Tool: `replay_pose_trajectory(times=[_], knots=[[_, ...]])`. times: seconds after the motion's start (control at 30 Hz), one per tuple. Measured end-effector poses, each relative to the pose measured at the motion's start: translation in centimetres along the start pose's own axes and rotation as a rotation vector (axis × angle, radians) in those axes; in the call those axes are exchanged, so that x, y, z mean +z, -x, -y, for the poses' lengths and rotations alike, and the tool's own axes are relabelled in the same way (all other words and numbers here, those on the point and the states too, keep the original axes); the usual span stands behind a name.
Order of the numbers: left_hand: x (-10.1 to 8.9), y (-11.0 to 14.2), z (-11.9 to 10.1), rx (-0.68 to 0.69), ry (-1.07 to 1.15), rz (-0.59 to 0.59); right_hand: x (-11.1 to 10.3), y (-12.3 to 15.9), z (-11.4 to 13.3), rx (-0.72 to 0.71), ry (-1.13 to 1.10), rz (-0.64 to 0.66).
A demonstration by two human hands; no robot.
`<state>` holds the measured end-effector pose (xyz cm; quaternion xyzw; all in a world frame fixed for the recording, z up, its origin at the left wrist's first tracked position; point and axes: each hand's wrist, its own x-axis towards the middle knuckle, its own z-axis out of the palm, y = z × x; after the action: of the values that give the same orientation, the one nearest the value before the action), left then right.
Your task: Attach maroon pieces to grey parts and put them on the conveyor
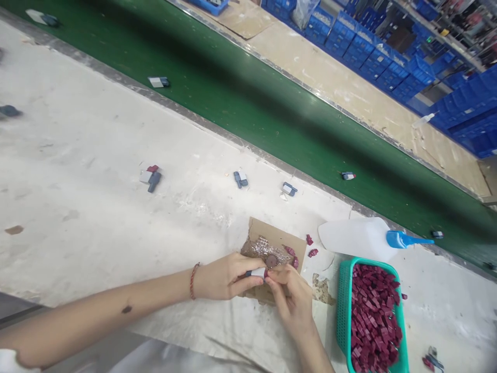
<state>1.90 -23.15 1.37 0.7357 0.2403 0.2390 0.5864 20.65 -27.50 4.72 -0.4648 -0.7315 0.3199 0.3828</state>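
Observation:
Over a piece of brown cardboard, my left hand is closed on a small grey and dark blue plastic part. The fingertips of my right hand pinch a maroon plastic piece against the end of that part. My fingers cover much of both. Shiny, wet-looking residue lies on the cardboard, along with a few maroon pieces. To the right of my hands, a green basket holds a heap of maroon pieces.
A white bottle with a blue nozzle lies behind the basket. Several grey and blue parts are scattered over the white table. Beyond it runs a green conveyor belt carrying similar parts. Blue bins stand at the back.

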Motion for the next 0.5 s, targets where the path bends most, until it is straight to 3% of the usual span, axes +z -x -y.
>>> replay_pose_trajectory(times=[0.17,0.27,0.37,0.5], knots=[[0.0,0.0,-0.5,-0.036,-0.045,-0.011,0.4,0.1,0.5,-0.057,0.074,0.002],[0.2,0.0,-0.6,-0.05,0.005,0.013,-0.4,0.1,1.4,-0.073,0.121,0.03],[0.1,0.1,-0.9,-0.132,0.128,0.006,-3.5,0.6,2.0,0.038,0.235,0.043],[-1.5,-0.6,-1.6,-0.253,0.174,-0.23,-9.9,2.2,0.1,0.306,0.614,-0.134]])
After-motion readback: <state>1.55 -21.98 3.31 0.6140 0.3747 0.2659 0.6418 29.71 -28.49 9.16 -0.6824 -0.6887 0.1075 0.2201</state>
